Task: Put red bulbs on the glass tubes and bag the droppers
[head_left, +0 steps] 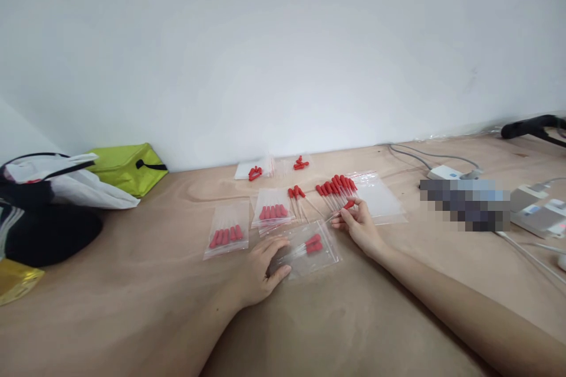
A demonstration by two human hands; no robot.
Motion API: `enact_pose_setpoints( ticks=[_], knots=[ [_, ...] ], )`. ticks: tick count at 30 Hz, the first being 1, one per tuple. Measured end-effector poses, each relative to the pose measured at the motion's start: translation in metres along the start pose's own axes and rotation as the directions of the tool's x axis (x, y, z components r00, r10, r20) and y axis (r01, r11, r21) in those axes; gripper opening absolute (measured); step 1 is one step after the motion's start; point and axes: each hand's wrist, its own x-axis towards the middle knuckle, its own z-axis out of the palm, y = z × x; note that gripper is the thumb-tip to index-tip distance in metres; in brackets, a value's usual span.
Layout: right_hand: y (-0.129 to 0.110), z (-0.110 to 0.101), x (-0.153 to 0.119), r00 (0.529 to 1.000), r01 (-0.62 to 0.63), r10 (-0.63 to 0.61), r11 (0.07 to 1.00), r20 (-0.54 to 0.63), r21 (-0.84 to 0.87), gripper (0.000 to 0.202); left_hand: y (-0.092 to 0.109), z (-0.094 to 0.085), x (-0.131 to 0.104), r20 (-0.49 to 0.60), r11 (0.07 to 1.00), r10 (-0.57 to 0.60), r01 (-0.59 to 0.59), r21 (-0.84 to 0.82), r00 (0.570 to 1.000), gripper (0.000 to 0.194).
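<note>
Thin clear dropper with a red bulb [349,204] is pinched in the right hand [363,230], near the right end of a flat clear plastic bag [305,264] with more droppers inside. Left hand [260,266] is kinda half-curled at the bag's left end, can't tell if it's gripping. Loose red-bulbed droppers [336,183] lie just past the right hand.

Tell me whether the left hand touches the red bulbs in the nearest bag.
Apart: the head view shows clear stems between the left hand and the bulbs.
</note>
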Motion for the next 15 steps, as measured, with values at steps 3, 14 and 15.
enact_pose_setpoints(
  ticks=[3,14,15],
  knots=[
    [0.003,0.005,-0.005,0.998,-0.046,0.045,0.999,0.053,0.023,0.047,0.0,0.0,0.0,0.0,1.0,-0.014,0.014,0.007,1.0,0.041],
    [0.005,0.006,-0.013,0.963,0.045,0.052,0.937,0.266,-0.346,0.03,0.002,-0.001,-0.001,-0.003,1.0,-0.028,0.028,-0.01,1.0,0.043],
    [0.007,0.006,-0.013,0.96,0.068,0.046,0.92,0.277,-0.386,0.028,0.002,-0.001,-0.001,-0.003,1.0,-0.03,0.03,-0.01,1.0,0.043]
  ],
)
